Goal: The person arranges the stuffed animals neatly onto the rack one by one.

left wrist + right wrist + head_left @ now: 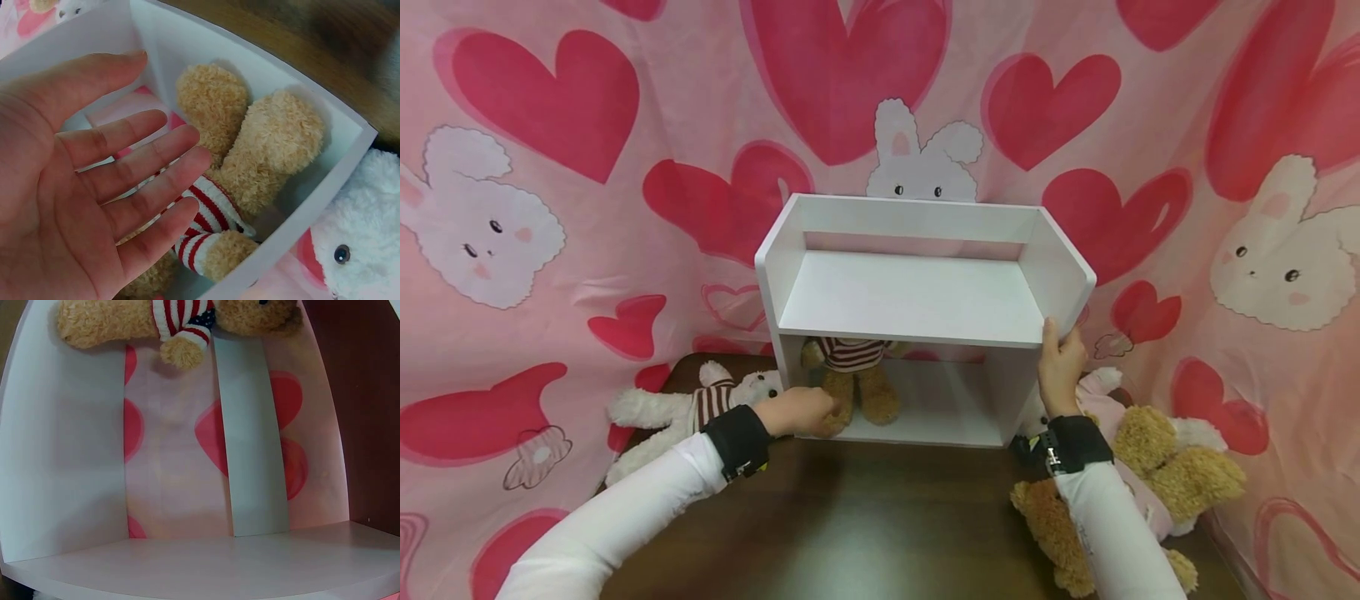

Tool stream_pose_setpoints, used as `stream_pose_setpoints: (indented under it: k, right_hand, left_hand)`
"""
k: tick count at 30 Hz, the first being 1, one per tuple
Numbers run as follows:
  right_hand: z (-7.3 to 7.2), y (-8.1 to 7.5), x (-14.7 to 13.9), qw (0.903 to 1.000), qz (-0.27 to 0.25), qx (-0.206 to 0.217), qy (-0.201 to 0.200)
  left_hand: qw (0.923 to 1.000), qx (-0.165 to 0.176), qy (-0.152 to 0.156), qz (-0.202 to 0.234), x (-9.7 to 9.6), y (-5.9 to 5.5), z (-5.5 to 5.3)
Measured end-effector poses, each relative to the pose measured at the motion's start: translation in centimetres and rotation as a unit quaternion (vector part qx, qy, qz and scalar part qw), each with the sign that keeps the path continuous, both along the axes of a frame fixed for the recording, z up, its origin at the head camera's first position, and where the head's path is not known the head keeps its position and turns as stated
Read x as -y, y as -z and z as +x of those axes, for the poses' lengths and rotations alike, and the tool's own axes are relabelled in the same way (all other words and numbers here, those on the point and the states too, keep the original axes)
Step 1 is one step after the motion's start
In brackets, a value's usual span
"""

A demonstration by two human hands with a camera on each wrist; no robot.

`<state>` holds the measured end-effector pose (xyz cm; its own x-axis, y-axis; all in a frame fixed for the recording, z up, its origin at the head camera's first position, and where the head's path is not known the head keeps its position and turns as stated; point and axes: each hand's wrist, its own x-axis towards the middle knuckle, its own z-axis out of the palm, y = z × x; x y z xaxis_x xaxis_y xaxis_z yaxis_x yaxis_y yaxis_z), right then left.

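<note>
A small white shelf (910,296) with two levels stands on the dark table. In its lower compartment, at the left, a tan teddy bear (877,396) in a red-and-white striped sweater sits with its legs forward; the upper board hides its head in the head view. My left hand (801,411) is in front of the bear's foot at the lower left opening. In the left wrist view its fingers (159,175) are extended and hold nothing. My right hand (1062,367) grips the front edge of the shelf's right side panel, thumb along the edge. The right wrist view shows only the compartment.
A white plush rabbit (673,412) in a striped top lies left of the shelf. To the right, several plush toys lie together, including a brown bear (1048,521) and one in pink (1101,408). Behind hangs a pink cloth (700,108) with hearts and rabbits.
</note>
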<state>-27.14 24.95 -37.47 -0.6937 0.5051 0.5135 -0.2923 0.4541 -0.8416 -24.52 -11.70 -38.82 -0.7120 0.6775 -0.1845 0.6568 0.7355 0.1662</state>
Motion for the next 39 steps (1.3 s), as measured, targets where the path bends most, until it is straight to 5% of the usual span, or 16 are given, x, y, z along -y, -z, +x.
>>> stream_pose_setpoints:
  k: [21, 31, 39]
  right_hand:
    - [0.0, 0.0, 0.0, 0.9999, -0.001, 0.012, -0.001]
    - [0.1, -0.1, 0.1, 1.0000, 0.001, 0.006, -0.006]
    - [0.1, 0.0, 0.1, 1.0000, 0.001, 0.007, -0.005]
  left_hand:
    - [0.9985, -0.053, 0.002, 0.013, 4.1, -0.8, 0.8]
    - [0.9978, -0.035, -0.026, 0.049, 5.5, 0.2, 0.3]
    - [0.9964, -0.051, -0.063, 0.026, 7.1, 0.5, -0.3]
